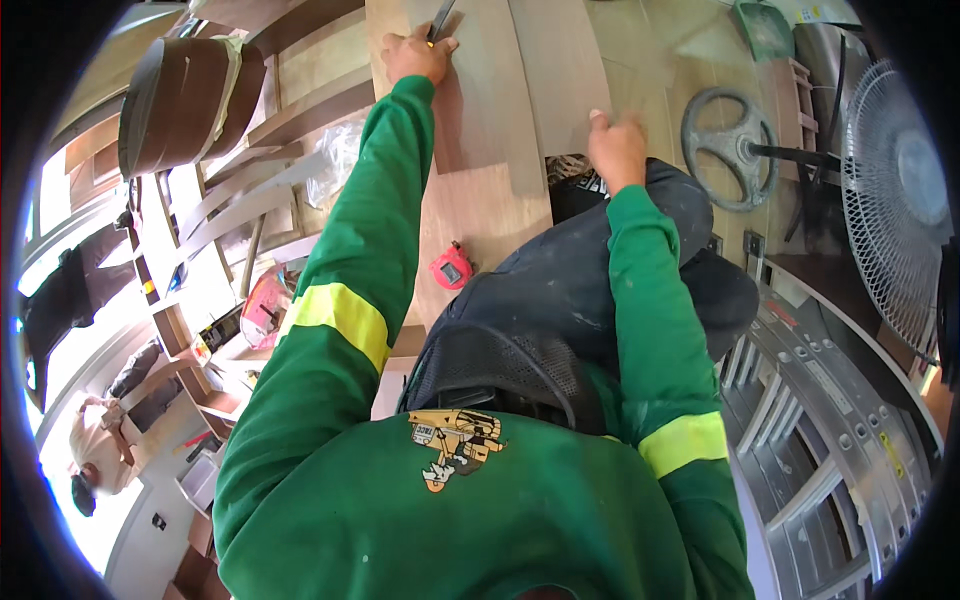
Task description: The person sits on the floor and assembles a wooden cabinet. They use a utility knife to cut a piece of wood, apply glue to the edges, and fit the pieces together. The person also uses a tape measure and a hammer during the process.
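Observation:
My left hand [415,56] is at the far end of the work surface, its fingers closed round a slim dark tool [440,20] with a small yellow spot; its exact kind is hard to make out. Under and beside that hand lie flat wooden boards [485,110], one overlapping another. My right hand [618,148] is by the near right edge of the right-hand board [562,70], thumb pointing up. Motion smears its other fingers, so whether it holds anything is unclear. A red tape measure [452,268] rests on the pale wooden surface [475,215], close to my leg.
On the right stand a pedestal fan [905,190], a grey steering-wheel-shaped base [730,150] and a folded metal ladder [820,420]. Brown curved panels [180,105], timber strips and clear plastic [335,160] crowd the left. Another person [105,445] is at the lower left.

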A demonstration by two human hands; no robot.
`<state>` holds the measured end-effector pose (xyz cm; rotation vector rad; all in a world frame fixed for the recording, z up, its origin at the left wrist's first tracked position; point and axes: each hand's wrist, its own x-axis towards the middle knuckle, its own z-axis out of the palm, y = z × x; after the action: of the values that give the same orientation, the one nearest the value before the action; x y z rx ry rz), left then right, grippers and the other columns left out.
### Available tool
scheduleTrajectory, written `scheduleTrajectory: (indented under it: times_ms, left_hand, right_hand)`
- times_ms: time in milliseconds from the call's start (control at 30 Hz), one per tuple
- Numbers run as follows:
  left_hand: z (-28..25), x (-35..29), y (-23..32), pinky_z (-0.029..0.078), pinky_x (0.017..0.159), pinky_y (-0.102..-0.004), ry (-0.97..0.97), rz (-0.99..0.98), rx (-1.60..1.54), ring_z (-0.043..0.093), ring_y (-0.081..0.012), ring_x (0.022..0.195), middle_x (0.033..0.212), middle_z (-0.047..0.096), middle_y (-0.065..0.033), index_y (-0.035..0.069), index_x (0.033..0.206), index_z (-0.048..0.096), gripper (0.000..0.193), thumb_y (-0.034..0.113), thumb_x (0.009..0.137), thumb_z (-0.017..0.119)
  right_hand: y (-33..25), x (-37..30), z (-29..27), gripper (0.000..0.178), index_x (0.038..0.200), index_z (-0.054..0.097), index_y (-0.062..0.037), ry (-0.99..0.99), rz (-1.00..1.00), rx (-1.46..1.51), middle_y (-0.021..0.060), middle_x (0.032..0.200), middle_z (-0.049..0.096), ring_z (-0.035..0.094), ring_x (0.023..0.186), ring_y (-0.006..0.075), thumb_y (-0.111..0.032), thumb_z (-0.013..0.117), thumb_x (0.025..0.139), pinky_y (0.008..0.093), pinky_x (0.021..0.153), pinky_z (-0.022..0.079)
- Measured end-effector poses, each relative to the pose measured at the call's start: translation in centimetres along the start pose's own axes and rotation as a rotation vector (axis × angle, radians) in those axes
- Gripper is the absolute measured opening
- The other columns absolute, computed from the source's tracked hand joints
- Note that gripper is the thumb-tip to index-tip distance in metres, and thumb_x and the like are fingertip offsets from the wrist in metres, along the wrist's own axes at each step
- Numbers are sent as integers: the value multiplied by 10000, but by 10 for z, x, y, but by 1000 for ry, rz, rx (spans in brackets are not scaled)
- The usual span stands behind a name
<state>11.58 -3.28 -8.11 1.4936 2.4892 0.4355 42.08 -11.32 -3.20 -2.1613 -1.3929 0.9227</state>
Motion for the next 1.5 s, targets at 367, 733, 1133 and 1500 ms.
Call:
scheduleTrajectory:
  times_ms: [367,733,1133,1500]
  left_hand:
    - [-22,5,-7,462,1032,-421,-29,84,63,561,-348,1210,1183,641,-216,200,1357,621,694,605,800,706]
    - [-23,6,-15,465,1022,-424,-4,132,84,571,-370,1195,1235,627,-225,185,1347,629,704,613,793,705]
    - [-16,-2,-19,458,1021,-450,58,88,-16,566,-404,1161,1278,582,-210,207,1340,635,670,608,806,695]
    - [-15,-2,-12,457,997,-464,41,55,-102,523,-395,1147,1268,543,-163,214,1293,670,565,448,787,762]
  right_hand:
    - [5,3,18,602,1354,526,65,-226,84,171,273,1294,611,590,1211,406,-269,707,887,429,1029,463]
    - [-42,-100,24,682,1137,498,118,-455,-269,-270,307,1047,658,670,984,456,-397,786,795,483,859,552]
    - [-40,-95,24,647,1077,574,126,-472,-250,-363,328,1022,681,678,982,449,-400,797,772,479,874,548]
    - [-46,-95,20,641,1068,581,130,-466,-239,-344,317,1012,686,683,962,448,-406,783,780,477,866,553]
